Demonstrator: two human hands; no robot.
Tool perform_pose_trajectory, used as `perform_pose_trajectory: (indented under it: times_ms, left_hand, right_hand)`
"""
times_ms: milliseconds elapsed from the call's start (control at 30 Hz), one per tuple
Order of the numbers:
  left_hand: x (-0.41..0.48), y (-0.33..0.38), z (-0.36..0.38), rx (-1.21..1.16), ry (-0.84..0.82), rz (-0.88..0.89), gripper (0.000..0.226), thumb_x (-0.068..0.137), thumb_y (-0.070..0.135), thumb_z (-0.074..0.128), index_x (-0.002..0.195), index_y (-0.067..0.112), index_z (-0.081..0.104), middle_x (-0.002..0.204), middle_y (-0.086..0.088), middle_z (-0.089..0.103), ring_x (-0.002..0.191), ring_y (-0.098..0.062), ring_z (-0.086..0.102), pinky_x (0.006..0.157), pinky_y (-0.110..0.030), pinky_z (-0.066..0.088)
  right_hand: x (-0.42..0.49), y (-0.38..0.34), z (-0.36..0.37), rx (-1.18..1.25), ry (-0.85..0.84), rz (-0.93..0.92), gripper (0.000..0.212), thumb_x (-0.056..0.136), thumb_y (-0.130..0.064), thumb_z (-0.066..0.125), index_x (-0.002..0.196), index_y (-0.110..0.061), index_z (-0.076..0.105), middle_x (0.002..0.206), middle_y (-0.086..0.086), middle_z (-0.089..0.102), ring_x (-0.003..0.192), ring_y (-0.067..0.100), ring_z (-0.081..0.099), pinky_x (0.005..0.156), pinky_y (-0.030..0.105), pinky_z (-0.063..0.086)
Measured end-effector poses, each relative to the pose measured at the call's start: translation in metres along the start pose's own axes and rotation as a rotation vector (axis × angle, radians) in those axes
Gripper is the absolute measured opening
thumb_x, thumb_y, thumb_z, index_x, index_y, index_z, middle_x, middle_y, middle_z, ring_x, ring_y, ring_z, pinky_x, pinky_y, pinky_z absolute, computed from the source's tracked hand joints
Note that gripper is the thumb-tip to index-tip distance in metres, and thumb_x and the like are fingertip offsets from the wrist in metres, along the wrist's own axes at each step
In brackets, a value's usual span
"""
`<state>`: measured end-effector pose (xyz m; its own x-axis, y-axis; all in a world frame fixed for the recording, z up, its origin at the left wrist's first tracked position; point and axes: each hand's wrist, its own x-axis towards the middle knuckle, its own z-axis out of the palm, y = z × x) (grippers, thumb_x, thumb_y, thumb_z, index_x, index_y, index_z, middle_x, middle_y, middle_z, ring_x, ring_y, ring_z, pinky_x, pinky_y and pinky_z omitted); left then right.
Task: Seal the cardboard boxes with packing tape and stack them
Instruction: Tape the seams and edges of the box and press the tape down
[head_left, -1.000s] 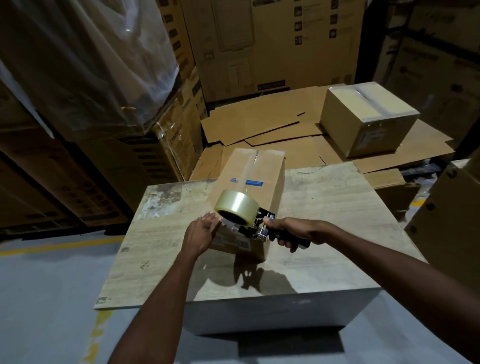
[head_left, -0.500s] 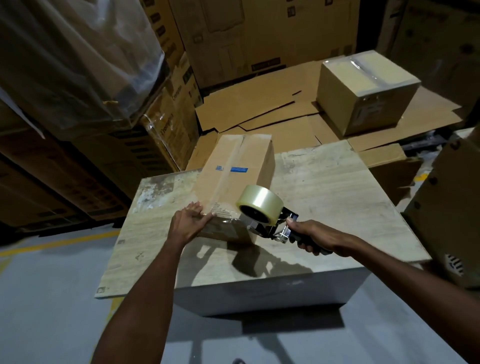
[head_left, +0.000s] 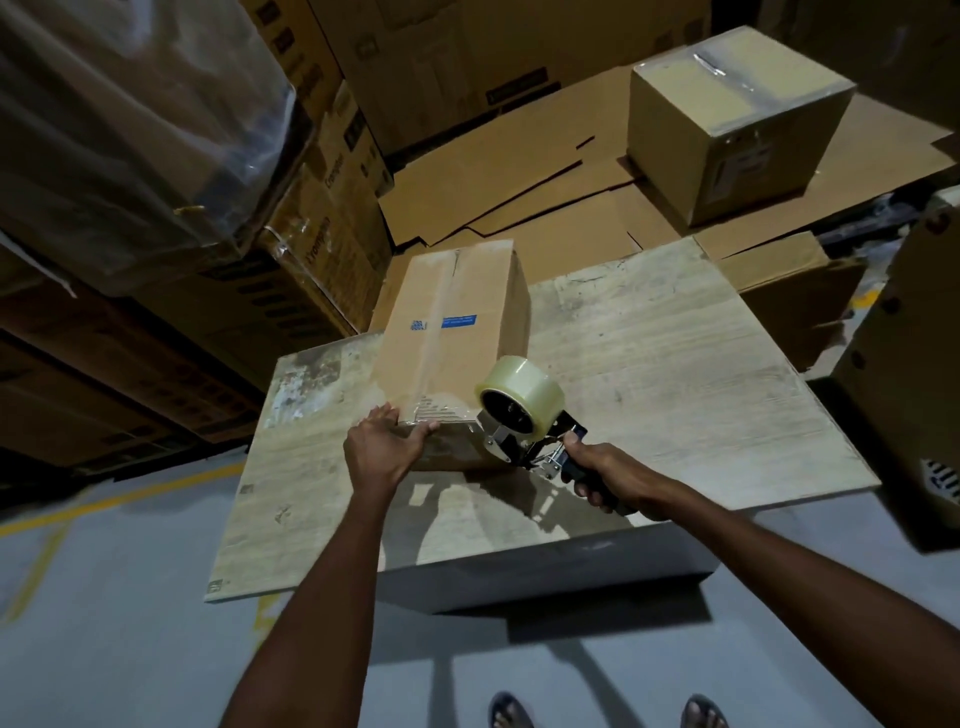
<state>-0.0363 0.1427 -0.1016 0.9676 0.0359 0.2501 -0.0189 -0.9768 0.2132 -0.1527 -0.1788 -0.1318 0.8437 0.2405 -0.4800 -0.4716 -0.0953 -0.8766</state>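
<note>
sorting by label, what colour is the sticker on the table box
Blue sticker; head view shows it best.

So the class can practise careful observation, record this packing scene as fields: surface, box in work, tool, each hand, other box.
surface: wooden tabletop
box in work: long box on the tabletop, taped along its top
tool: tape dispenser at the long box's near end
left hand: holds the long box's near edge
right hand: grips the tape dispenser's handle
other box: taped box on cardboard sheets behind
</note>
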Motion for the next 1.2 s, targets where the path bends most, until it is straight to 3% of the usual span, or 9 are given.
perform_pose_trajectory:
  times_ms: [200, 400, 533, 833, 1000, 1100, 1200]
  left_hand:
    - [0.008, 0.022, 0.016, -0.039, 0.094, -0.161, 0.093, 0.066, 0.090, 0.052, 0.107, 0.012, 0.081, 0.121, -0.009, 0.074, 0.120, -0.028, 0.066, 0.100, -0.042, 0.054]
    - [0.009, 0.025, 0.013, -0.027, 0.068, -0.184, 0.076, 0.073, 0.081, 0.067, 0.108, 0.015, 0.081, 0.124, -0.008, 0.073, 0.120, -0.028, 0.066, 0.100, -0.044, 0.054]
    - [0.009, 0.030, 0.011, 0.082, 0.046, -0.168, 0.079, 0.077, 0.085, 0.059, 0.110, 0.016, 0.080, 0.125, -0.006, 0.072, 0.115, -0.030, 0.067, 0.096, -0.044, 0.055]
    - [0.011, 0.032, 0.009, 0.272, 0.020, -0.107, 0.082, 0.085, 0.084, 0.046, 0.121, 0.015, 0.074, 0.132, -0.006, 0.069, 0.117, -0.032, 0.065, 0.096, -0.042, 0.053]
    - [0.015, 0.027, 0.008, 0.317, 0.002, -0.068, 0.086, 0.082, 0.089, 0.038, 0.113, 0.017, 0.076, 0.125, -0.004, 0.072, 0.105, -0.033, 0.069, 0.084, -0.039, 0.056]
    - [0.015, 0.026, 0.008, 0.298, -0.008, -0.052, 0.084, 0.082, 0.086, 0.042, 0.111, 0.015, 0.076, 0.123, -0.006, 0.072, 0.104, -0.034, 0.069, 0.083, -0.039, 0.055]
    - [0.015, 0.027, 0.009, 0.252, -0.016, -0.063, 0.087, 0.081, 0.086, 0.041, 0.109, 0.012, 0.076, 0.119, -0.008, 0.072, 0.100, -0.035, 0.070, 0.080, -0.039, 0.055]
  right_hand:
    - [0.026, -0.002, 0.001, 0.453, -0.056, 0.112, 0.082, 0.096, -0.080, 0.029, 0.087, -0.005, 0.061, 0.066, 0.005, 0.050, 0.052, 0.017, 0.039, 0.049, 0.029, 0.034]
    - [0.037, 0.014, -0.032, 0.633, -0.154, 0.158, 0.082, 0.095, -0.077, 0.038, 0.095, 0.001, 0.062, 0.070, 0.009, 0.048, 0.049, 0.018, 0.041, 0.046, 0.028, 0.035]
    - [0.041, 0.040, -0.059, 0.840, -0.125, 0.207, 0.081, 0.094, -0.076, 0.041, 0.094, 0.002, 0.063, 0.070, 0.007, 0.046, 0.046, 0.016, 0.042, 0.041, 0.027, 0.038]
    - [0.066, 0.064, -0.081, 1.140, 0.035, 0.128, 0.087, 0.102, -0.071, 0.022, 0.100, 0.006, 0.062, 0.069, 0.006, 0.050, 0.046, 0.012, 0.044, 0.041, 0.023, 0.038]
    - [0.075, 0.056, -0.074, 1.102, 0.199, 0.116, 0.085, 0.107, -0.064, 0.021, 0.105, 0.008, 0.066, 0.079, 0.017, 0.062, 0.055, 0.024, 0.057, 0.044, 0.029, 0.049]
    - [0.085, 0.060, -0.070, 1.052, 0.317, 0.130, 0.081, 0.105, -0.067, 0.021, 0.097, 0.002, 0.061, 0.073, 0.015, 0.055, 0.057, 0.026, 0.052, 0.049, 0.030, 0.047]
    - [0.094, 0.073, -0.069, 0.798, 0.556, 0.206, 0.086, 0.100, -0.074, 0.030, 0.095, 0.002, 0.068, 0.078, 0.021, 0.062, 0.066, 0.034, 0.061, 0.062, 0.040, 0.054]
